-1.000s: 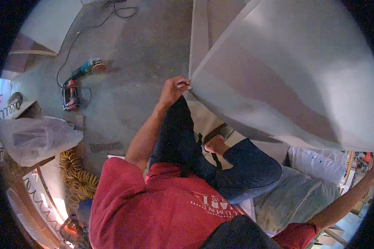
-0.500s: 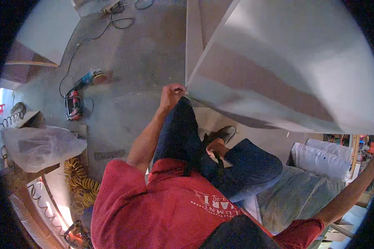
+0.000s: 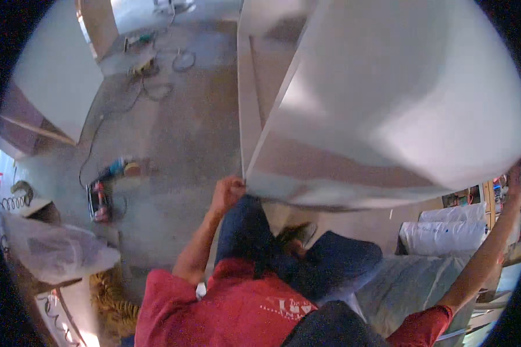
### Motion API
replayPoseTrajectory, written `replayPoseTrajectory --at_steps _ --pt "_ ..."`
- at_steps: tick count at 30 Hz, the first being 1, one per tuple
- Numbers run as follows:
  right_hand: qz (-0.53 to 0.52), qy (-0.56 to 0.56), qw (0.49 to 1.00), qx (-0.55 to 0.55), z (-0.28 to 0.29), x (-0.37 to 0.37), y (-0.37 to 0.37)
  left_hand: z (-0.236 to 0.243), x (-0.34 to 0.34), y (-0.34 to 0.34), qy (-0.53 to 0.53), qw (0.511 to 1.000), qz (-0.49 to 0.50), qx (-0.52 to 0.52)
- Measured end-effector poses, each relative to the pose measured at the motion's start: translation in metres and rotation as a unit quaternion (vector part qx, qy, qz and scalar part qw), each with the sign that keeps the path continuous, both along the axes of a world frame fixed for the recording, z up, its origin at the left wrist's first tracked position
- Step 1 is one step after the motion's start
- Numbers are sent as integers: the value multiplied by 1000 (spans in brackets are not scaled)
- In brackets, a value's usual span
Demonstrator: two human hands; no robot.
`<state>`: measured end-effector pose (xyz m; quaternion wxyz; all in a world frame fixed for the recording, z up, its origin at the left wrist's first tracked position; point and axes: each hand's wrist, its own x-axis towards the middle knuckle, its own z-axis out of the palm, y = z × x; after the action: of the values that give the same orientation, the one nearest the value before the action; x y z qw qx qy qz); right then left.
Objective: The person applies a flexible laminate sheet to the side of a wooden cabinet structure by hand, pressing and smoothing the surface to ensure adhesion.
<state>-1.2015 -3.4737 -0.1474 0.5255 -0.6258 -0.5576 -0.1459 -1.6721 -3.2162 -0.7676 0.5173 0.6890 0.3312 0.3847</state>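
A large, smooth white panel [image 3: 353,104] fills the upper right, its near edge running across in front of my legs. At its near left corner my left hand [image 3: 228,195] is closed, the fingers pinching the panel's edge beside my knee. My right arm reaches far out to the right. My right hand [image 3: 514,173] lies by the panel's right side at the dark rim of the picture, where its fingers are too dim to make out.
On the floor to the left lie a blue power tool with a round pad [image 3: 121,168], a red tool [image 3: 99,202] and cords. Nearer are clear plastic sheeting [image 3: 58,248] and a coiled yellow hose [image 3: 113,301]. Plastic-wrapped rolls [image 3: 446,236] lie at right; another white panel [image 3: 58,81] stands far left.
The view has tilted up, so the floor tools, panel and left hand sit lower in the picture. My left hand keeps its hold on the corner; my right arm reaches farther forward.
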Motion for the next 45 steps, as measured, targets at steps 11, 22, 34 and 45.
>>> replayPoseTrajectory --at_steps 11,22,34,45 --pt "-14 147 983 109 7 51 -10 250 32 36 -221 972 -42 -63" --pt "-2 152 983 101 8 28 -5 541 87 105 -331 877 52 344" --pt "-17 174 978 110 6 29 22 818 96 148 -265 856 118 429" --pt "-5 169 980 102 6 37 16 852 94 161 -300 925 -45 231"
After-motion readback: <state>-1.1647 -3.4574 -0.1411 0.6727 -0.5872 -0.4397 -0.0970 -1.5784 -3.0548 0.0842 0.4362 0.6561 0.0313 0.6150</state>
